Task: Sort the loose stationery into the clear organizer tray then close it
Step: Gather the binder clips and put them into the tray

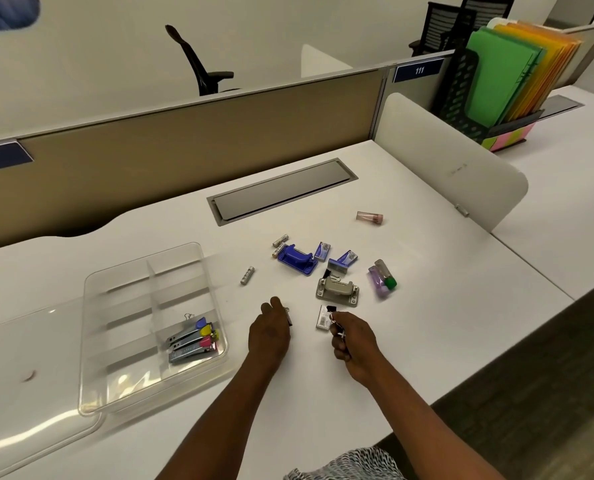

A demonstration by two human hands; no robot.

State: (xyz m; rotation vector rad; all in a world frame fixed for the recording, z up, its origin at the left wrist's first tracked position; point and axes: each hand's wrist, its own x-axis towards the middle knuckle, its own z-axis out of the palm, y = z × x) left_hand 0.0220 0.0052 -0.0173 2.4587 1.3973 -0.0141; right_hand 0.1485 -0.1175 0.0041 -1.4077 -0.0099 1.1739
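The clear organizer tray (115,289) sits on the left of the white desk, with its lid (29,427) lying flat beside it at the front left. Several staple removers (193,339) with coloured tips lie in its near right compartment. My left hand (269,332) rests on the desk, fingers closed on a binder clip (288,315). My right hand (349,336) is closed on binder clips, next to a small staple box (323,318). Further back lie a blue hole punch (297,259), a grey hole punch (337,289), batteries (247,275) and small tubes (382,280).
A pink tube (370,217) lies alone at the back right. A grey cable hatch (281,190) is set into the desk. A white side divider (451,161) stands on the right, and beyond it a black rack of coloured folders (507,74).
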